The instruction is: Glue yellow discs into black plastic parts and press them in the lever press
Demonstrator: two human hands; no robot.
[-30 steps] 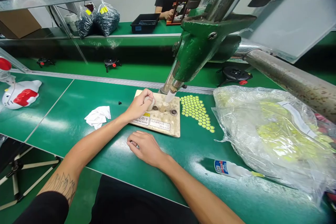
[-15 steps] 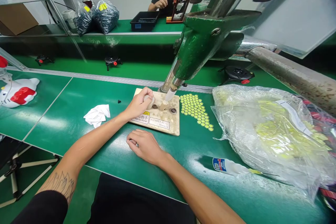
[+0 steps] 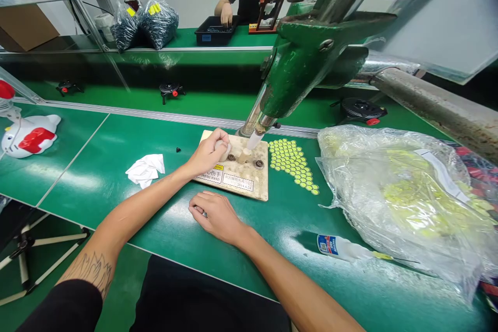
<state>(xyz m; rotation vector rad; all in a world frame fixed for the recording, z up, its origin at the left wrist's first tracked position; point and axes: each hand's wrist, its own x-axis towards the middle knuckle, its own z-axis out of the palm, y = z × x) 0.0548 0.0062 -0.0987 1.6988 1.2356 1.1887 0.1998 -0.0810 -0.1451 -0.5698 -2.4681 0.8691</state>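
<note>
My left hand (image 3: 208,154) is closed around a pale, rounded knob-like piece (image 3: 223,151) at the left side of a worn cream board (image 3: 254,170) with warning labels. Two dark ring-shaped parts sit on that board, the larger ring (image 3: 258,164) on its right. Between them stands a short tan post (image 3: 246,153), with the white tip (image 3: 254,139) of a green press (image 3: 290,67) just above. In front of the board, my right hand (image 3: 216,216) rests on the green table, fingers curled; whatever they may hold is hidden.
Several yellow-green discs (image 3: 291,162) lie right of the board, beside a clear plastic bag (image 3: 389,192) of similar pieces. Nearer lies a glue bottle (image 3: 342,247). Left are crumpled white tissue (image 3: 146,170) and a small black piece (image 3: 178,150). Across, a co-worker's hand (image 3: 226,13) reaches into a black tray (image 3: 212,36).
The co-worker's hand has come down into the black tray. My two hands keep their places on the knob-like piece and the table; the whole view has shifted slightly.
</note>
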